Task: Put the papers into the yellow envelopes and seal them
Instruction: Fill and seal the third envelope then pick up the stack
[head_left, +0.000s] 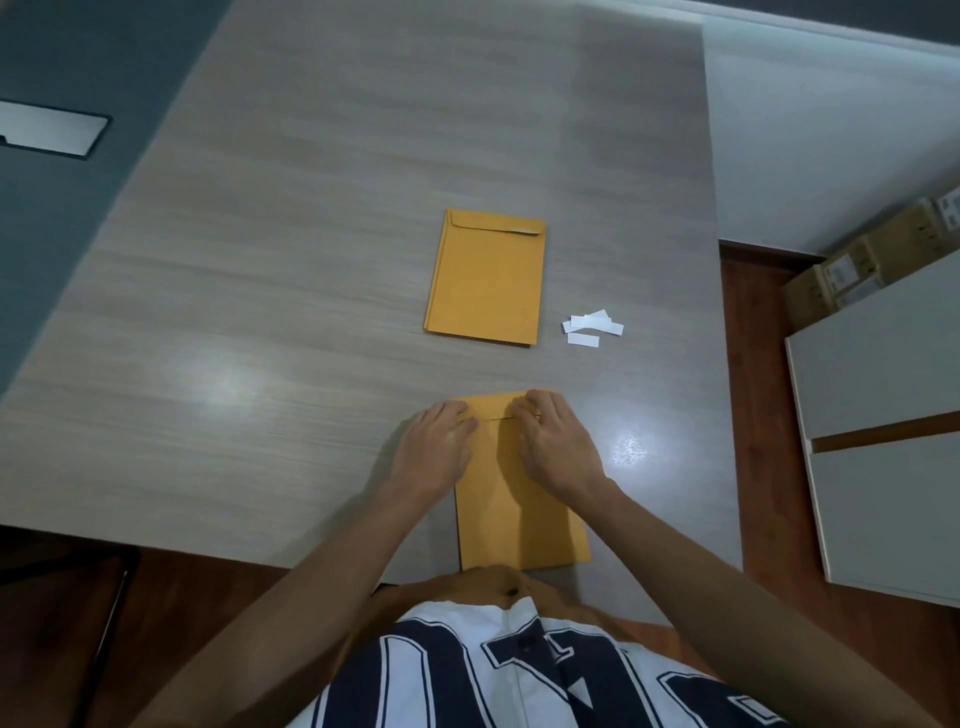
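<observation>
A yellow envelope lies on the wooden table close to its near edge, its flap folded down at the far end. My left hand presses flat on the flap's left part. My right hand presses on the flap's right part, fingertips on the fold. A second yellow envelope lies farther away at the table's middle, flap down, with a thin white strip showing at the flap's right end. No loose papers are visible.
Several small white paper strips lie to the right of the far envelope. A white cabinet and cardboard boxes stand to the right of the table. A dark floor panel with a white plate is at far left.
</observation>
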